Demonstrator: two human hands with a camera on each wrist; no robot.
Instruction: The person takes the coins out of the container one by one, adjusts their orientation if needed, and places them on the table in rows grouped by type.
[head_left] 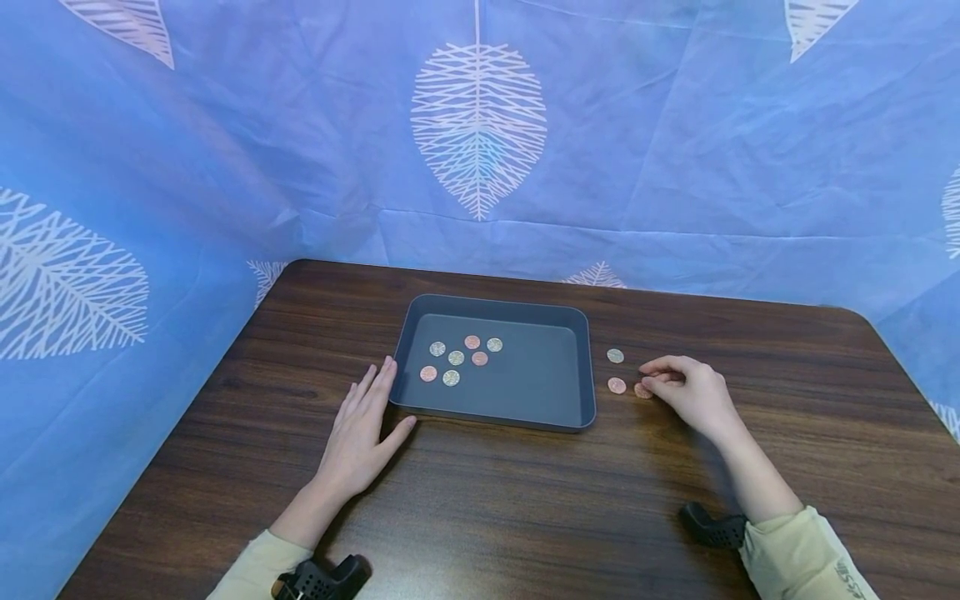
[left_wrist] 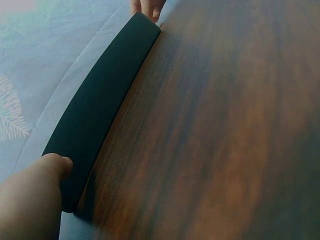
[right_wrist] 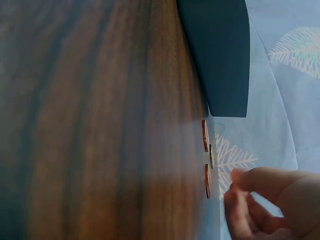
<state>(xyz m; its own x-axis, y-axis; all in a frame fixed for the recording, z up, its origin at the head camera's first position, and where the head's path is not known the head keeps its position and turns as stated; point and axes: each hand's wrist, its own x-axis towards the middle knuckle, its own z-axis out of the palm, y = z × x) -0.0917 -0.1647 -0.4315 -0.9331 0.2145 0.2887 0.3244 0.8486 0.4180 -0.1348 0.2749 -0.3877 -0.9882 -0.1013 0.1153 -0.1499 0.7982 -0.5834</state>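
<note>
A dark grey tray (head_left: 517,421) lies on the table with several coins in its left half, some pale like the coin (head_left: 452,377) and some copper like the coin (head_left: 428,374). My left hand (head_left: 360,442) touches the tray's left side, fingers extended and thumb by the front left corner. Right of the tray, a pale coin (head_left: 615,356) and a copper coin (head_left: 617,386) lie on the table. Just above another copper coin (right_wrist: 208,181), my right hand (head_left: 693,396) has bent fingers with thumb and forefinger close together. In the right wrist view, a small gap separates them from that coin.
The brown wooden table (head_left: 525,508) extends around the tray. Behind it and to the left hangs a blue cloth (head_left: 675,150) with white leaf patterns. A black wrist device (head_left: 712,527) sits on the right forearm, another (head_left: 322,577) on the left.
</note>
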